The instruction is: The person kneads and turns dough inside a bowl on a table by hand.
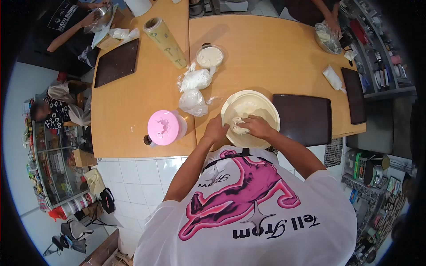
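Observation:
A cream-coloured bowl [273, 106] stands at the table's front edge, with pale dough [239, 126] inside. My right hand [258, 127] reaches into the bowl, its fingers curled on the dough. At the bowl's left rim is my left hand [216, 129], its fingers bent around the edge. Left of the bowl lie a tied clear bag [193, 102] and a bag of white powder [196, 80], with some powder spilled beside it. Behind them sits a small bowl of white powder [210, 56]. A container with a pink lid [163, 127] stands to the left.
A dark tray [302, 117] adjoins the bowl's right side; others lie at far left [117, 63] and far right [354, 95]. A film roll [165, 43] stands behind the bags. Two co-workers handle bowls at the back corners; another person [57, 106] is at the left.

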`<state>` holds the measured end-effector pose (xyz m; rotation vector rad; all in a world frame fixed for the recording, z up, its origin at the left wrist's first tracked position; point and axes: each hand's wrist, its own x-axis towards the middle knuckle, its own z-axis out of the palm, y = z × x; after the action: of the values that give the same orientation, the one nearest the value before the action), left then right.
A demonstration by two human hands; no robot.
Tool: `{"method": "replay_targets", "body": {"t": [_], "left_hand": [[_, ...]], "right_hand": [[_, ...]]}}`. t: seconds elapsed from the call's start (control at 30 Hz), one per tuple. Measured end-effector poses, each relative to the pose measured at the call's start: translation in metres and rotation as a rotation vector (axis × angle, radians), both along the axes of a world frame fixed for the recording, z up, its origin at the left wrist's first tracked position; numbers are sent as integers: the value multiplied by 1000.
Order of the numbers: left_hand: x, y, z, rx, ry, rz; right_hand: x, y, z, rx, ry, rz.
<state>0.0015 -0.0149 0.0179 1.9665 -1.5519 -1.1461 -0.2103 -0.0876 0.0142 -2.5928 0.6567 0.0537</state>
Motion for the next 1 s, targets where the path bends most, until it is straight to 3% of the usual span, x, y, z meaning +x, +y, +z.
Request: {"method": "replay_targets", "body": {"t": [0.1,0.23,0.3,0.43,0.53,0.63,0.8,1.0], "left_hand": [[-3,-3,3,31,11,12],[-3,-5,9,138,60,33],[-2,-3,0,72,22,18],[-1,-2,-7,72,55,24],[-1,-1,-2,-7,-11,2],[-3,-2,-2,38,-43,13],[-2,1,-11,5,-20,5],[-2,-2,-11,-9,-52,7]], "right_hand": [[11,-6,24,90,112,-157],[20,-13,65,24,156,-328],[21,-20,83,36,162,-409],[-3,7,54,-278,-54,-294],[-19,-10,87,349,254,-157],[-24,-16,67,330,58,-396],[1,-7,20,26,153,-272],[-18,30,16,120,327,-42]]}}
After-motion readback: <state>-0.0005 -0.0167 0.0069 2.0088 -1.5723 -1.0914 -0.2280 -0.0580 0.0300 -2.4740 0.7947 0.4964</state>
